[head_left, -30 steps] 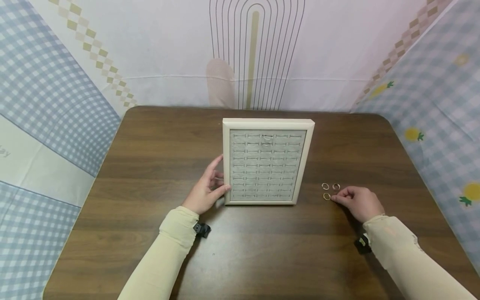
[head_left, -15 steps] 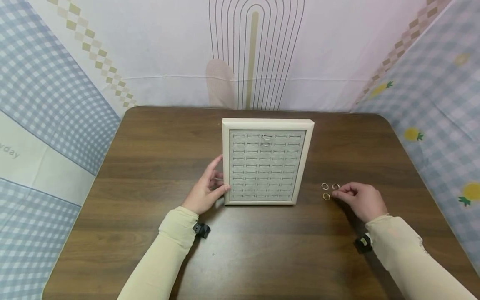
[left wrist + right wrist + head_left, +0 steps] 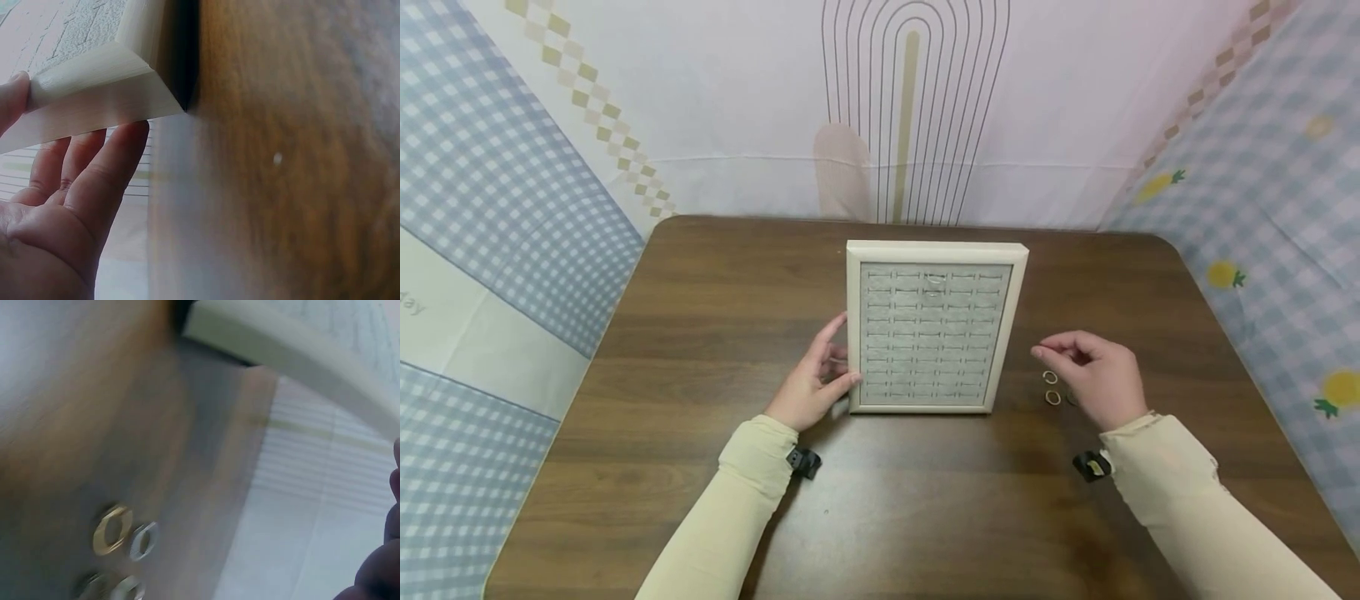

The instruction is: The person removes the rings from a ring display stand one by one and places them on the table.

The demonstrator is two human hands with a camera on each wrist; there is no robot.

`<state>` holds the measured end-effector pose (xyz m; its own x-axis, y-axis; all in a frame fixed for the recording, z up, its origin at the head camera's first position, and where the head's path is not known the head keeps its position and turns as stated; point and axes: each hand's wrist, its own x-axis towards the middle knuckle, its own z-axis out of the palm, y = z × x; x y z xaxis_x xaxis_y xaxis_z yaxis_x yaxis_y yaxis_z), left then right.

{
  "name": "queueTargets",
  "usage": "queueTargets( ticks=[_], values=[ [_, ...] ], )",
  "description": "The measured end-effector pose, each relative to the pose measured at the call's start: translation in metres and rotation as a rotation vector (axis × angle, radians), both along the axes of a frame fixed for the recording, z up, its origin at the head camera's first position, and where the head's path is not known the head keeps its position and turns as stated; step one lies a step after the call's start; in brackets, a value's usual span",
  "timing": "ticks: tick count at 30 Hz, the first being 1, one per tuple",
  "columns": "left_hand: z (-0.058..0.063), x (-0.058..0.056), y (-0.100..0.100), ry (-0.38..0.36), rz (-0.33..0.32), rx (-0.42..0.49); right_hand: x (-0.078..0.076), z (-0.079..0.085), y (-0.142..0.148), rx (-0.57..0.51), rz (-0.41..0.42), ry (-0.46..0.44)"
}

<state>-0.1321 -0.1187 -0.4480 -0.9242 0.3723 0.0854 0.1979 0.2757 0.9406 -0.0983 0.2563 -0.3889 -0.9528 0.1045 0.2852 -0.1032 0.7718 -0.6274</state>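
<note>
A ring display (image 3: pixel 928 346), a cream frame around a grey slotted pad, stands upright on the table. My left hand (image 3: pixel 805 392) holds its left edge, thumb (image 3: pixel 12 100) on the front and fingers behind. Silver rings (image 3: pixel 935 283) sit in the upper middle slots. To the display's right, my right hand (image 3: pixel 1101 379) is raised over the table, thumb and index fingertips together in a pinch that hides what they hold. Below it lie a gold ring (image 3: pixel 112 530), a silver ring (image 3: pixel 144 541) and more rings (image 3: pixel 129 590) at the lower edge of the right wrist view.
The brown wooden table (image 3: pixel 880 517) has rounded far corners. A white patterned cloth (image 3: pixel 737 100) hangs behind it, with blue checked cloth (image 3: pixel 1292 200) along both sides. Each wrist wears a small black camera (image 3: pixel 805 462).
My right hand has lifted away from beside the rings and moved left and farther forward, toward the display, with fingertips kept together. The left hand and the display stay where they were.
</note>
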Motion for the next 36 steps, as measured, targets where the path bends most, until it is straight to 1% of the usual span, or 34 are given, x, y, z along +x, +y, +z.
queueTargets(
  ticks=[4,11,19,29,36],
  values=[
    [0.000,0.001,0.000,0.000,0.000,-0.006,-0.008,0.007,-0.016,-0.024,0.012,0.043],
    [0.000,0.001,0.000,0.005,0.001,-0.004,-0.021,0.014,-0.041,-0.074,0.069,0.119],
    [-0.002,0.001,-0.002,0.008,-0.011,0.015,-0.028,0.022,-0.060,-0.139,0.104,0.144],
    [0.001,0.002,-0.002,0.006,-0.005,0.000,-0.035,0.033,-0.082,-0.155,0.142,0.173],
    [0.001,0.001,-0.001,0.009,-0.014,0.003,-0.040,0.038,-0.094,-0.128,0.175,0.182]
  ],
)
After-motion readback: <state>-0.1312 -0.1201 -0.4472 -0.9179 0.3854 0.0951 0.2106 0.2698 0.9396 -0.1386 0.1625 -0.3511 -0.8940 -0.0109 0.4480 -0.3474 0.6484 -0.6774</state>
